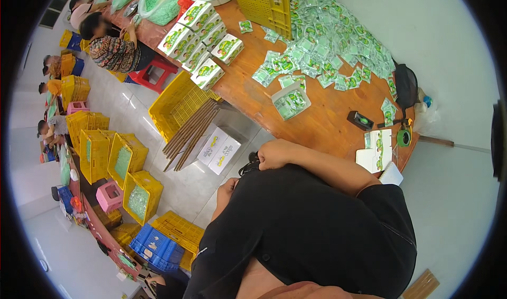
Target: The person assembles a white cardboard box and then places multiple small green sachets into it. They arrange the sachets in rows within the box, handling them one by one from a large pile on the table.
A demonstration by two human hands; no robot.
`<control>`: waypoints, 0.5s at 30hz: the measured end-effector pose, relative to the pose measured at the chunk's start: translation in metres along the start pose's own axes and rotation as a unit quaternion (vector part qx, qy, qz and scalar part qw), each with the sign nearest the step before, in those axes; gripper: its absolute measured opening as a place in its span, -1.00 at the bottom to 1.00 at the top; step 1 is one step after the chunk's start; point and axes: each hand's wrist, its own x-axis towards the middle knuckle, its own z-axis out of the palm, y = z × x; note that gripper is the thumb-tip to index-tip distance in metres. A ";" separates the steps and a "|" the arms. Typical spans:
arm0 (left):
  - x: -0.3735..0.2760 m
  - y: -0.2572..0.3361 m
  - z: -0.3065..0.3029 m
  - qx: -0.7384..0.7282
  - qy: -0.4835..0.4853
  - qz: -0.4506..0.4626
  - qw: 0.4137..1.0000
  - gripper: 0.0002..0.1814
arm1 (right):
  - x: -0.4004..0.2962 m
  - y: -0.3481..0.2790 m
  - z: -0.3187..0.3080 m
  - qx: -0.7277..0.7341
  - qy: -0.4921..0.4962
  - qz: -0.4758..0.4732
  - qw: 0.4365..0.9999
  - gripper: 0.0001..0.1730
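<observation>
My right hand (273, 154) is curled at the front edge of my black shirt (317, 220), near the wooden table's edge. My left hand (226, 190) lies lower at the shirt's other side, partly hidden by it. Whether either holds anything is hidden. On the wooden table (317, 121), an open white carton (291, 101) holds green-and-clear packets. Loose packets (317, 53) form a large heap behind it. A black tape dispenser (360, 120), a roll of green tape (404, 137) and a flattened printed carton (382, 150) are at the right.
Stacked printed cartons (198, 33) stand near the table's left edge beside a yellow crate (178, 105). On the floor are flattened cardboard (194, 134) and a white box (219, 150). Further left are more yellow crates (93, 156), a blue crate (156, 247) and a seated co-worker (115, 53).
</observation>
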 end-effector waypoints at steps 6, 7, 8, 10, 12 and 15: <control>0.006 -0.010 -0.002 -0.014 -0.022 0.002 1.000 -0.80 | -0.006 0.001 -0.003 0.009 -0.014 -0.014 1.000 -0.59; 0.008 -0.012 -0.002 -0.012 -0.027 0.000 1.000 -0.81 | -0.006 0.001 -0.002 0.008 -0.009 -0.013 1.000 -0.58; 0.009 -0.016 -0.002 -0.009 -0.024 0.009 1.000 -0.81 | -0.005 0.001 0.001 0.006 -0.004 -0.012 1.000 -0.58; 0.009 -0.020 -0.002 -0.003 -0.021 0.025 0.999 -0.81 | -0.005 0.001 0.003 0.006 0.002 -0.007 1.000 -0.57; 0.009 -0.017 -0.002 0.000 -0.021 0.023 1.000 -0.81 | -0.004 -0.001 0.000 0.006 0.004 -0.003 1.000 -0.55; 0.010 -0.020 -0.003 0.001 -0.022 0.001 1.000 -0.80 | 0.001 -0.004 -0.007 0.012 -0.062 0.002 0.998 -0.53</control>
